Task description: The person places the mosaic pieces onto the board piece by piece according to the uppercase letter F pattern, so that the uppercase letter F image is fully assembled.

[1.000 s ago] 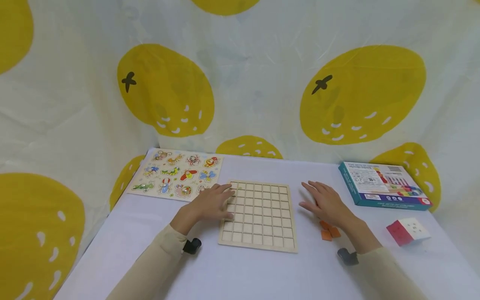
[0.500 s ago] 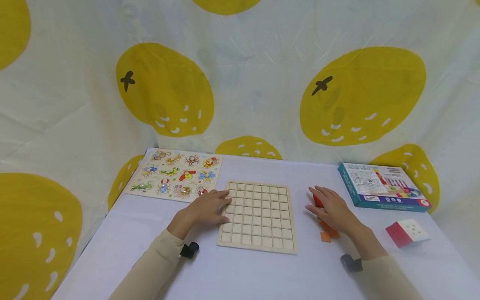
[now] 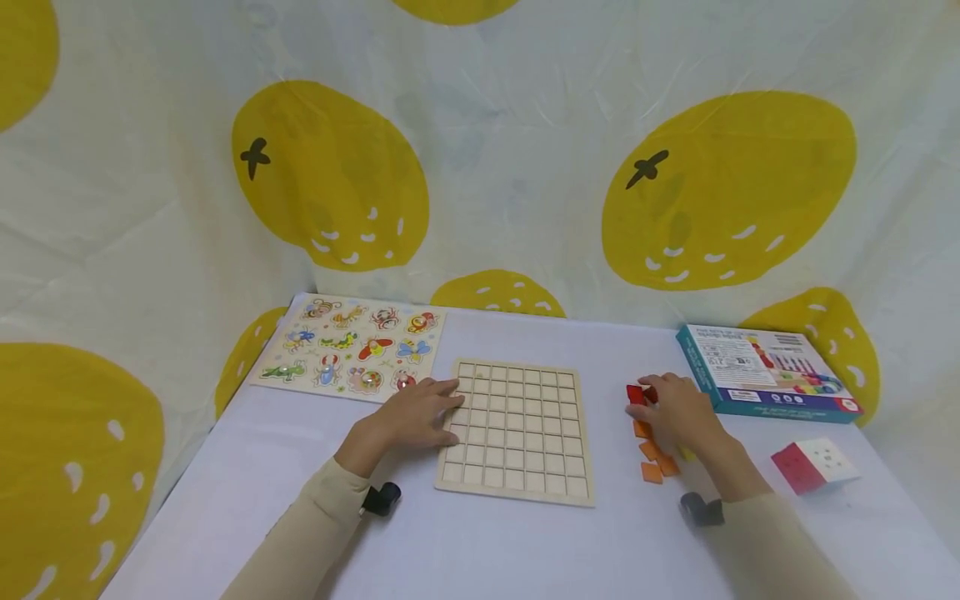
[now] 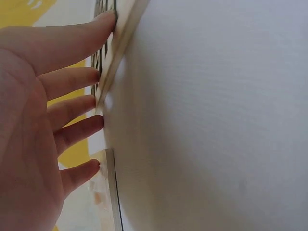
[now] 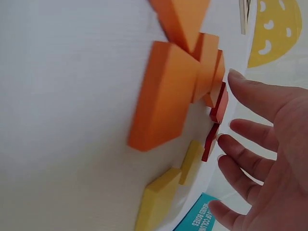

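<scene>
My left hand (image 3: 408, 417) rests at the left edge of a square wooden grid board (image 3: 525, 437). In the left wrist view its fingers are spread and fairly straight, with the thumb on the board's rim. Over a group of small coloured square tiles hovers my right hand (image 3: 681, 414), close to a red tile (image 3: 634, 394). From the right wrist, the fingers look extended near two red tiles (image 5: 220, 106); contact is hard to tell. Several orange tiles (image 3: 651, 473) lie nearer the person, and yellow tiles (image 5: 159, 202) lie partly hidden under the hand.
A wooden insect puzzle board (image 3: 352, 342) lies at the back left, close to the grid board. At the back right is a flat toy box (image 3: 765, 367). A red and white cube (image 3: 817, 464) sits at the right. A patterned curtain (image 3: 517, 167) hangs behind the table.
My right hand has drawn to the right and slightly down, uncovering red, orange and yellow tiles. The left hand has shifted slightly back toward the board's left edge.
</scene>
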{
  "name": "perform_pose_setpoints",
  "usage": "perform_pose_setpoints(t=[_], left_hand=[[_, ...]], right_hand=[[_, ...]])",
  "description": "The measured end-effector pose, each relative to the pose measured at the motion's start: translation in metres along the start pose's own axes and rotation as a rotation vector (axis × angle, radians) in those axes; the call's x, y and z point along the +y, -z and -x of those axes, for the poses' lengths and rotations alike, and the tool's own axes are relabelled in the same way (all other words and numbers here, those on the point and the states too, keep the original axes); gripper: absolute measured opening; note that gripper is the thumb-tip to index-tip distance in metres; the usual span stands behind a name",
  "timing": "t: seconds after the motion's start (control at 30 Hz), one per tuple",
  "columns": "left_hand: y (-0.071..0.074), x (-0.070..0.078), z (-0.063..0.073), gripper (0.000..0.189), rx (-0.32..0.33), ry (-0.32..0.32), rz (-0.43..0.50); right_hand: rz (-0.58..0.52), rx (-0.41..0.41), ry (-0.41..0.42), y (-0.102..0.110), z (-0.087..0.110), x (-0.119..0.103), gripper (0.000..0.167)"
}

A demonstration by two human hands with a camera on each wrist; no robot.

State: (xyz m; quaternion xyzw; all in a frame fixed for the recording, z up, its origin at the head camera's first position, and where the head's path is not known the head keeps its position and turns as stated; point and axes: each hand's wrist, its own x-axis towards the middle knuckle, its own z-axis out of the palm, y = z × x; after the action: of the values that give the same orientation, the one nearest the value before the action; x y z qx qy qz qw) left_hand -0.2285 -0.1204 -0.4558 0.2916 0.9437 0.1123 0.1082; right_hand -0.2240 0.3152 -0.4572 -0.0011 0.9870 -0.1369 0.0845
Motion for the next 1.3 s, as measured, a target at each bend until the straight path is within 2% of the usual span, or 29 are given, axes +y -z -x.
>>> perform_pose_setpoints(t=[0.1, 0.23, 0.43, 0.93, 1.13, 1.3], left_hand=[[0.0, 0.0, 0.0, 0.067, -0.002, -0.002, -0.001], [0.0, -0.001, 0.0, 0.067, 0.004, -0.007, 0.004], [-0.001, 0.0, -0.001, 0.067, 0.001, -0.005, 0.005], [0.002, 0.0, 0.001, 0.067, 0.01, 0.006, 0.021], [0.001, 0.0, 0.001, 0.066, 0.001, 0.009, 0.024], [0.001, -0.003, 0.001, 0.067, -0.008, -0.012, 0.017]], right_hand=[[-0.014, -0.008, -0.001, 0.002, -0.007, 0.002, 0.075], [-0.026, -0.014, 0.022, 0.005, -0.017, 0.004, 0.059], [-0.085, -0.09, -0.005, 0.009, -0.028, 0.001, 0.046], [-0.112, -0.188, -0.08, 0.019, -0.036, -0.013, 0.04], [-0.112, -0.171, -0.07, 0.021, -0.036, -0.014, 0.04], [-0.123, -0.144, -0.067, 0.02, -0.034, -0.014, 0.039]])
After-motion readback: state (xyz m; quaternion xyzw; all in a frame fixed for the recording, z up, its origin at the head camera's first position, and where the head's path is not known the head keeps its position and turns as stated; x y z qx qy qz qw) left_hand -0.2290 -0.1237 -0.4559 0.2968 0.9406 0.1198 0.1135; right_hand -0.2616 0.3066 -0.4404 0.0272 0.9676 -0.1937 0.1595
